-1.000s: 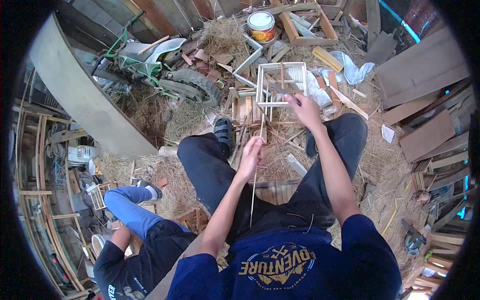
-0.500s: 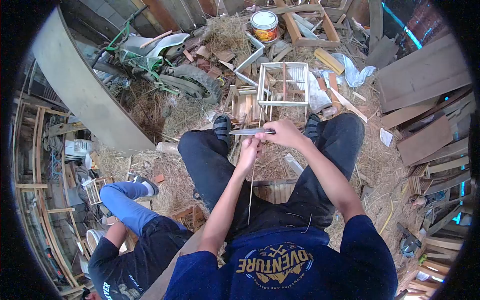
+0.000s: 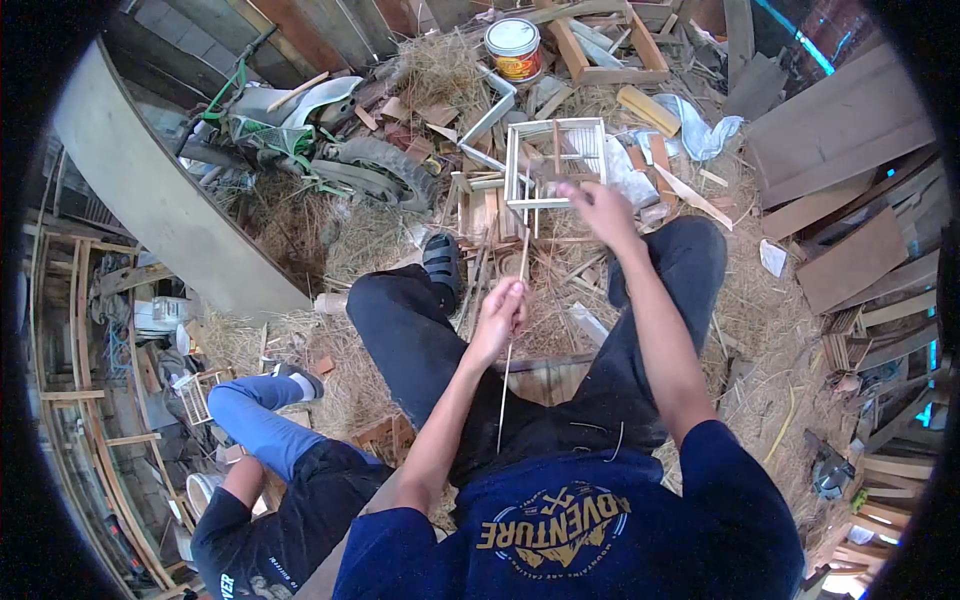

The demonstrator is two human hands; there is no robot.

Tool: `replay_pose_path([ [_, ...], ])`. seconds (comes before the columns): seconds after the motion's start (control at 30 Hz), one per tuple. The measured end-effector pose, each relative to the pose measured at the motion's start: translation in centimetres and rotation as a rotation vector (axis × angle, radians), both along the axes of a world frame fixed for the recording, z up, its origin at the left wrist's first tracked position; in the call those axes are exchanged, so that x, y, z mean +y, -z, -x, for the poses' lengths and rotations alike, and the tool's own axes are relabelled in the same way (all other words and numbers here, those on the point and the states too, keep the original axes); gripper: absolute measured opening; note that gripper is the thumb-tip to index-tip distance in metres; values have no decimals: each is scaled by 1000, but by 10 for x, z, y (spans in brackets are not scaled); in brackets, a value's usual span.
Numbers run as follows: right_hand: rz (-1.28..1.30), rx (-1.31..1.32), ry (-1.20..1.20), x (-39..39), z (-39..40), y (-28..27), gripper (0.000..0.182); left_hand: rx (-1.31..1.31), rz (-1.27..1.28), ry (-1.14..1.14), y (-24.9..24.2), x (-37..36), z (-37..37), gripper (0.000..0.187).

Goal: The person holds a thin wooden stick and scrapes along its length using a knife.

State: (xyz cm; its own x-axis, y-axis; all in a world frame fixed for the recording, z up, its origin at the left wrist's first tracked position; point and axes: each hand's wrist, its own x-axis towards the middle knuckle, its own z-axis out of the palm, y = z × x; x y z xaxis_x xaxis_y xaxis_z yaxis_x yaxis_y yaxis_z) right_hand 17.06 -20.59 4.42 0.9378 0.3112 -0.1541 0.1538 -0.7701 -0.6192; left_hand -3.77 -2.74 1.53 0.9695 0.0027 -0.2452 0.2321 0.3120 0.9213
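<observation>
My left hand (image 3: 500, 322) is closed around a thin wooden stick (image 3: 505, 395), which slants from near my lap up past my fingers. Beyond its upper end, my right hand (image 3: 603, 214) grips a knife (image 3: 545, 184) whose blade is smeared by motion and points to the left. The knife and the stick are apart. Just behind the knife stands a small frame of pale wooden strips (image 3: 560, 202), partly covered by my right hand and the blade.
Beside me on the left sits another person (image 3: 300, 510). A motorbike (image 3: 330, 165), a curved panel (image 3: 165, 190) and a paint can (image 3: 513, 58) stand farther off. Wood scraps and straw (image 3: 755, 330) cover the ground; boards (image 3: 850, 150) lean at the right.
My right hand has moved the knife forward, away from me and off the stick. My left hand has come slightly nearer to my body, still holding the stick.
</observation>
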Motion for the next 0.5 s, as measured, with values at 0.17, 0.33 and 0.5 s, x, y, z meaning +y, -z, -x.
replay_pose_path([
  [0.17,-195,20,-134,8,19,3,56,-3,-15,-97,22,13,-19,21],
  [0.33,-304,87,-325,22,51,14,45,-46,-134,77,21,-4,-20,23],
  [0.5,-386,192,-243,27,34,41,36,54,-204,238,9,0,-18,29],
])
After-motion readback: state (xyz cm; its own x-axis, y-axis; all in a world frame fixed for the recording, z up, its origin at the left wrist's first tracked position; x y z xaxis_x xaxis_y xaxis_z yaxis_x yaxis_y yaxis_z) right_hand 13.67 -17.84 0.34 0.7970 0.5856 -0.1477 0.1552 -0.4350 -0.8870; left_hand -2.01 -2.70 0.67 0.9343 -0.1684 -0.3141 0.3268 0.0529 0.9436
